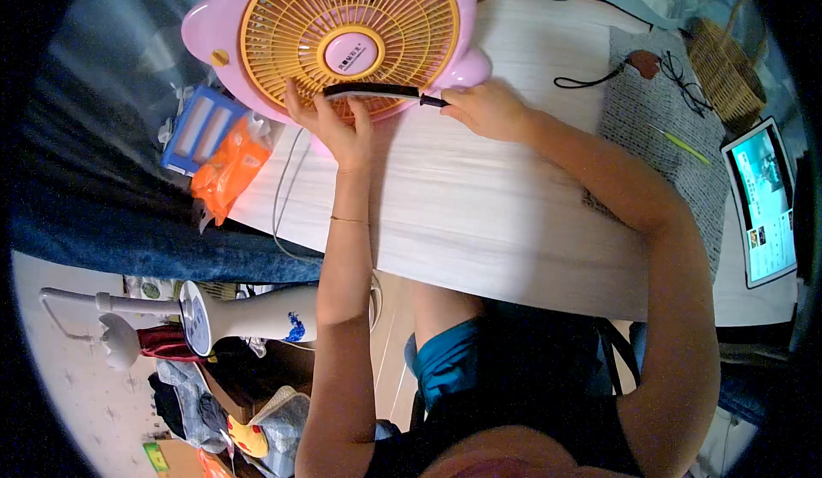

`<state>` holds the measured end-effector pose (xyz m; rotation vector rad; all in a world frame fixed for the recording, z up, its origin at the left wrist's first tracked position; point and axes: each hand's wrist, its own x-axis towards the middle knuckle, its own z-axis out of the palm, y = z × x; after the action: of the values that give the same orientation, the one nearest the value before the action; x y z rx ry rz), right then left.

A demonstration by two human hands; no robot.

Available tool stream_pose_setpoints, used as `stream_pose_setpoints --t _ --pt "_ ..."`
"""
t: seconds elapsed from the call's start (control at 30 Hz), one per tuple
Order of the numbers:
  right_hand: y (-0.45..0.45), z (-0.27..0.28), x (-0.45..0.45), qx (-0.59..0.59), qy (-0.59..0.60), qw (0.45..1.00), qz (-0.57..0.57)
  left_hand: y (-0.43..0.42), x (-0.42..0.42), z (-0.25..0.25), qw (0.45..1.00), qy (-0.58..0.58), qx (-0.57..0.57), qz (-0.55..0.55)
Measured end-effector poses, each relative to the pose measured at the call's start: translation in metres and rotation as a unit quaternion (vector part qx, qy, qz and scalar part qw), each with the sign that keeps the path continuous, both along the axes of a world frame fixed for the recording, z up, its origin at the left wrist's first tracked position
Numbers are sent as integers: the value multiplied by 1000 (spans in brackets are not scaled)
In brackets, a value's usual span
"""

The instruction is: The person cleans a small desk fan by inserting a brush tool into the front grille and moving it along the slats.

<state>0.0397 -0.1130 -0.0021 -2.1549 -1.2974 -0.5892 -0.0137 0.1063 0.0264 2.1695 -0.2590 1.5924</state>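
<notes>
A pink fan (469,16) with a round yellow grille (282,41) stands at the top of the head view. My right hand (490,112) is closed round the dark handle of a long, narrow black brush (377,90). The brush lies sideways across the lower part of the grille, just below the pink centre cap (351,53). My left hand (336,131) is at the lower left of the grille, near the brush's far end, its fingers spread. Whether those fingertips touch the grille or the brush is hard to make out.
A blue box (203,127) and an orange plastic bag (231,170) are left of the fan. A grey cable (278,221) hangs over the white table's (479,221) edge. To the right are a grey mat (634,127), glasses (685,84), a green pen-like tool (685,146), a wicker basket (728,76) and a lit tablet (764,204).
</notes>
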Motion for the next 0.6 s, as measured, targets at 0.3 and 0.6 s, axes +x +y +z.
stream_pose_setpoints --t 0.3,0.6 --pt "-5 13 23 201 202 954 -98 2 -2 0 997 -22 -22 64" --pt "6 -3 4 -54 9 998 -12 8 1 1 995 -44 -80 27"
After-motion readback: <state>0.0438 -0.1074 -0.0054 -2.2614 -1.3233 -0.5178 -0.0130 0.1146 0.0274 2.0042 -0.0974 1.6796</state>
